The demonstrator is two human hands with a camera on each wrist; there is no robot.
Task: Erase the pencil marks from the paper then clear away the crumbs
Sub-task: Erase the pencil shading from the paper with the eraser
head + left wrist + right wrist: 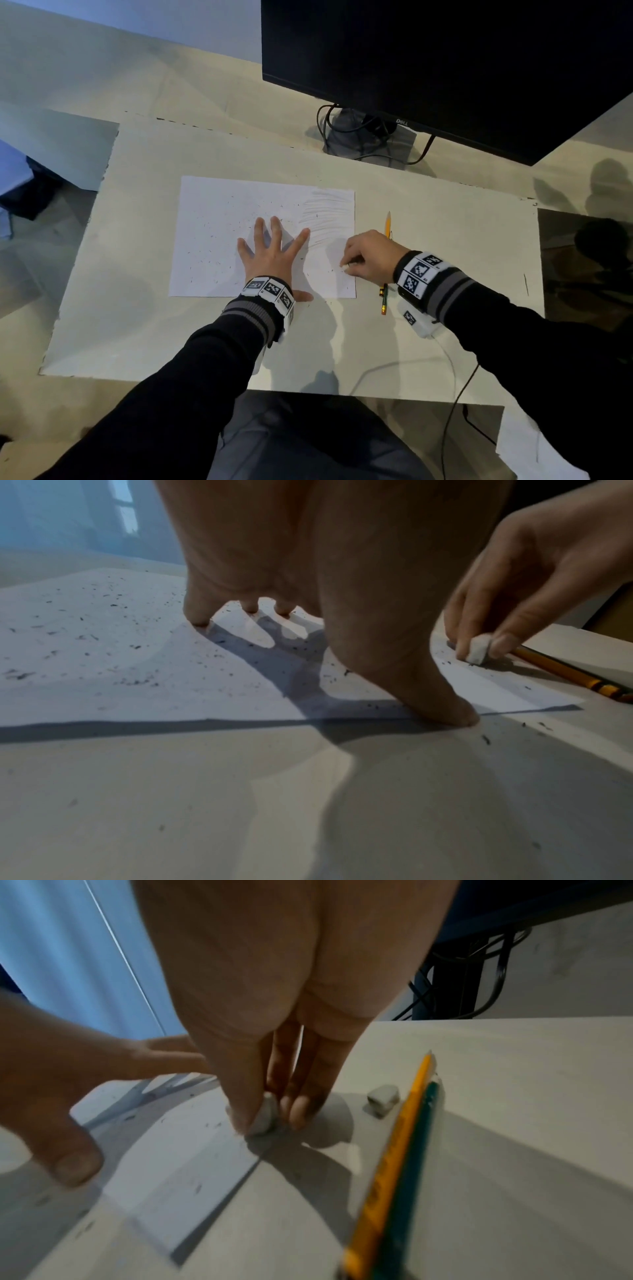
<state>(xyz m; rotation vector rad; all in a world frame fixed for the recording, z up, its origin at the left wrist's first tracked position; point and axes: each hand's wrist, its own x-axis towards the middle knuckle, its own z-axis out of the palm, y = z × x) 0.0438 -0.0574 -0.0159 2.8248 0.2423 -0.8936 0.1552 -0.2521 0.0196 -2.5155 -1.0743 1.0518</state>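
A white sheet of paper (pixel 219 212) lies on the desk, strewn with dark eraser crumbs (pixel 205 253). Grey pencil strokes (pixel 325 212) remain in its upper right part. My left hand (pixel 274 250) lies flat on the sheet with fingers spread, thumb off its near edge (pixel 455 712). My right hand (pixel 366 257) pinches a small white eraser (pixel 477 650) (pixel 263 1118) between thumb and fingers and presses it onto the paper near the lower right corner.
A yellow pencil (pixel 387 222) and a green one (pixel 411 1177) lie side by side just right of the paper, under my right wrist. A second small eraser piece (pixel 383 1096) sits beside them. A black monitor (pixel 445 68) with stand and cables (pixel 370 137) rises behind.
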